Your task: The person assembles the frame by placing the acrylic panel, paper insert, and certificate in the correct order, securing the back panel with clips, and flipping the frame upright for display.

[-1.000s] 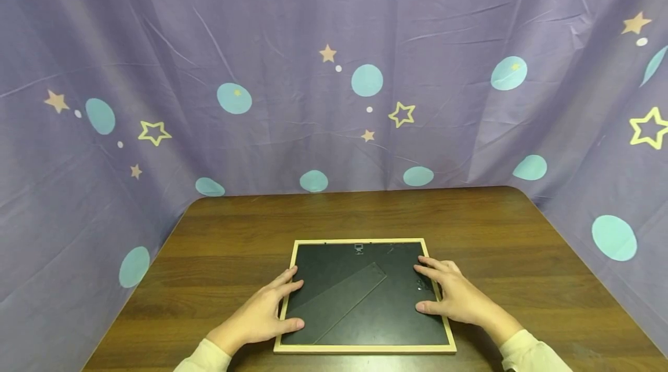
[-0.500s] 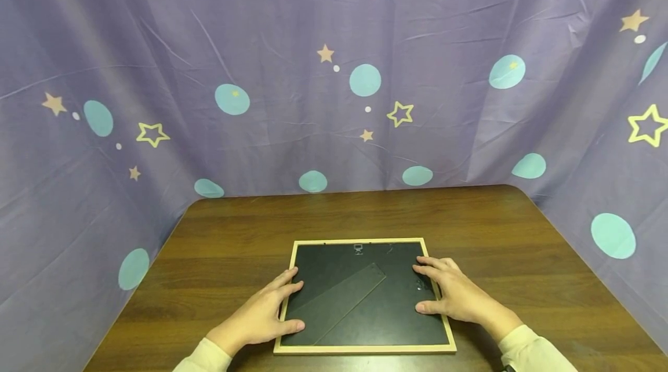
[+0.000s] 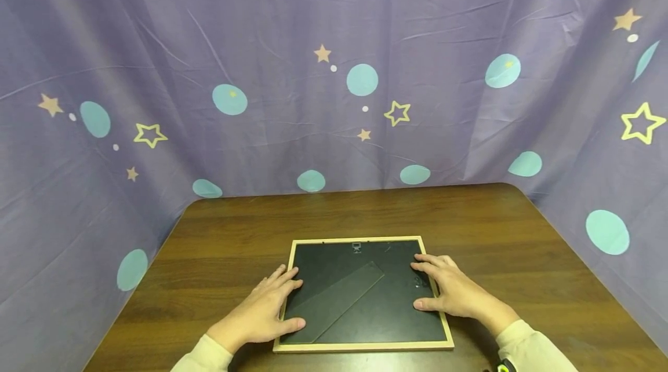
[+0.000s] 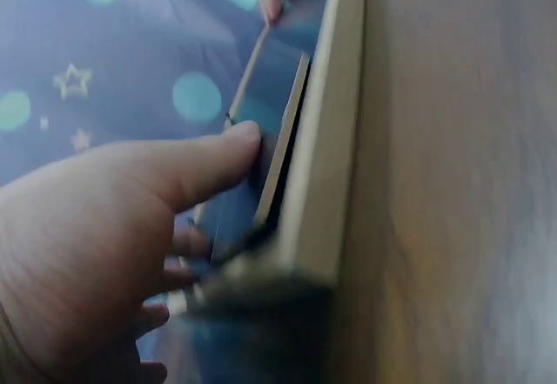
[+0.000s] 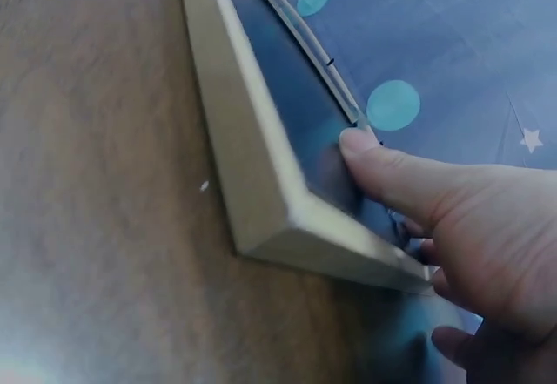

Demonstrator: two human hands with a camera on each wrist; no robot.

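A picture frame [image 3: 365, 347] with a pale wood rim lies back side up on the table. Its black backing [image 3: 396, 308] carries a flat support leg [image 3: 339, 302] set slantwise, and a small metal hanger [image 3: 356, 247] sits near the far edge. My left hand [image 3: 261, 309] rests over the left side, fingers spread, its thumb reaching onto the backing. Over the right side lies my right hand [image 3: 456, 291], its thumb and fingertips on the backing. In the right wrist view, the near corner of the rim [image 5: 252, 140] shows beside the thumb.
The brown wood-grain table [image 3: 235, 227] has rounded far corners. A purple curtain [image 3: 292, 123] with stars and teal dots hangs behind it and along both sides. A wristband [image 3: 505, 366] shows at the right sleeve.
The left hand's fingers have spread slightly and more of them show at the left rim. The head view has shifted a little; the frame and right hand keep their places.
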